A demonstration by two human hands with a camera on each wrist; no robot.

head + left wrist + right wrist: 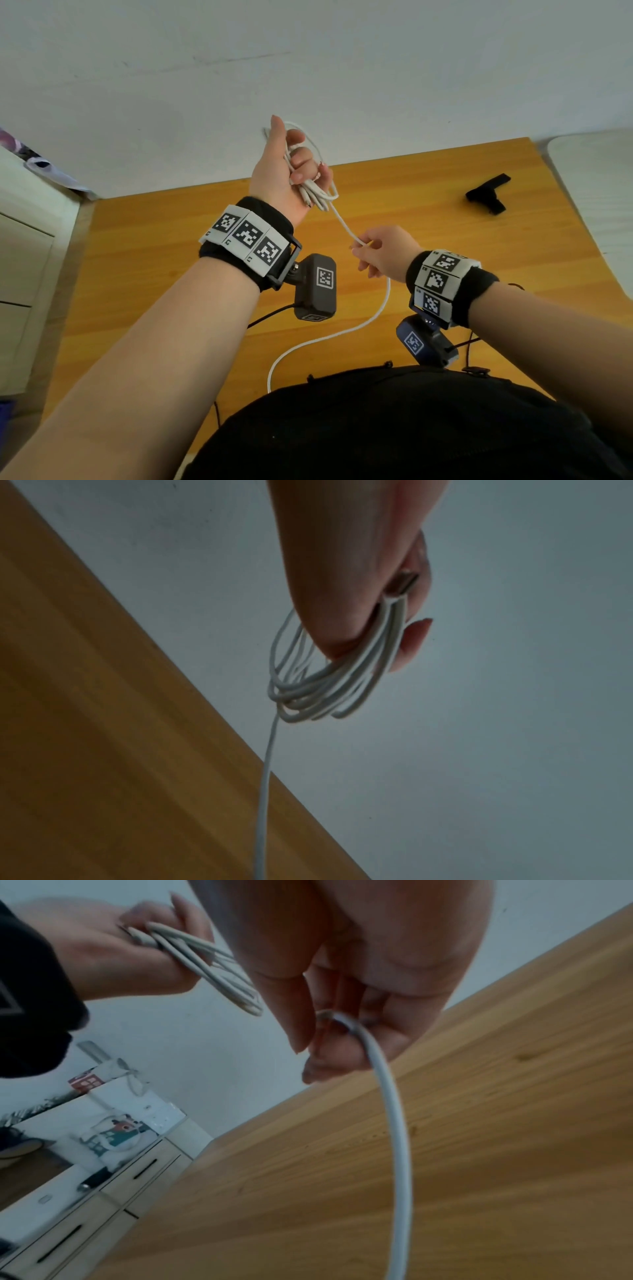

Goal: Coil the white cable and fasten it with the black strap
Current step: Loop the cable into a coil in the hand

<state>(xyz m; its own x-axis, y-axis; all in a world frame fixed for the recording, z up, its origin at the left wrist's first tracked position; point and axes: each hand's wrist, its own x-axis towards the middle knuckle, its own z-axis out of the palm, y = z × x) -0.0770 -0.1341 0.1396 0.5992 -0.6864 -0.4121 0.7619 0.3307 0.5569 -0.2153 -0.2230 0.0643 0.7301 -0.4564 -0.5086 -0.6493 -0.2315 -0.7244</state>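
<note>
Left hand (284, 171) grips the coiled cable (320, 195) at frame centre, right hand (383, 255) pinches its loose run; slack fingers (413, 642) could spill loops, strap (488, 193) waits on table (394, 192) at right.

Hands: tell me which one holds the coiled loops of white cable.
The left hand, raised above the table, grips the bundle of loops. The right hand, lower, only pinches the single loose strand trailing from it.

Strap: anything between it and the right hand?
Nothing visible. The strap lies alone on the table, right of the right hand. That hand pinches the cable; the left hand holds the coil.
</note>
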